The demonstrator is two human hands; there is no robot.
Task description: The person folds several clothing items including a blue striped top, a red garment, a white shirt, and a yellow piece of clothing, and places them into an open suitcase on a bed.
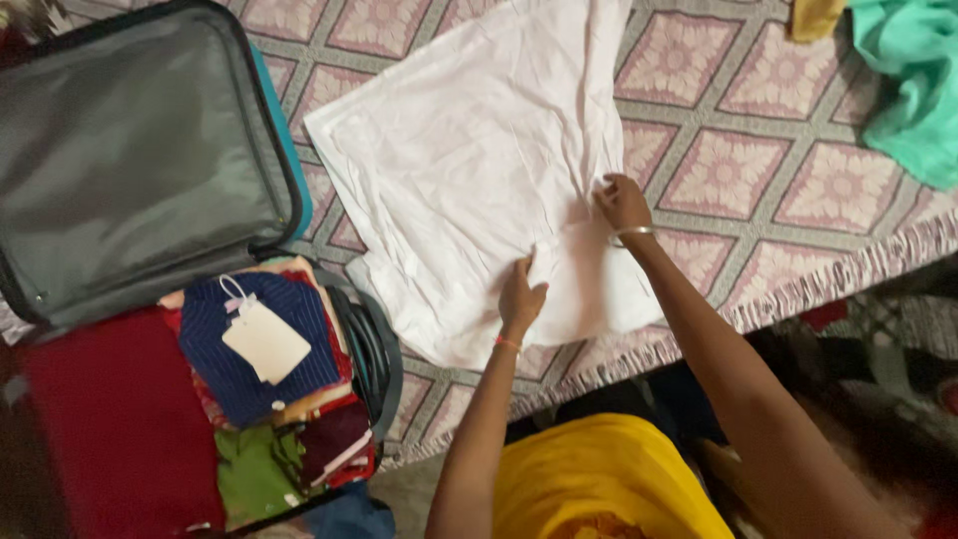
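A white garment (469, 170) lies spread flat on a bed covered by a pink patterned sheet (738, 170). My left hand (521, 294) presses down on the cloth near its lower edge, fingers together. My right hand (623, 203), with a metal bangle on the wrist, pinches the cloth at its right edge. Both arms reach in from the bottom of the view, over a yellow garment (599, 479) that I wear.
An open suitcase (140, 150) with a grey lined lid lies at the left, packed with folded red, green and navy clothes (259, 344); a paper tag rests on the navy piece. A teal cloth (913, 90) lies at the top right.
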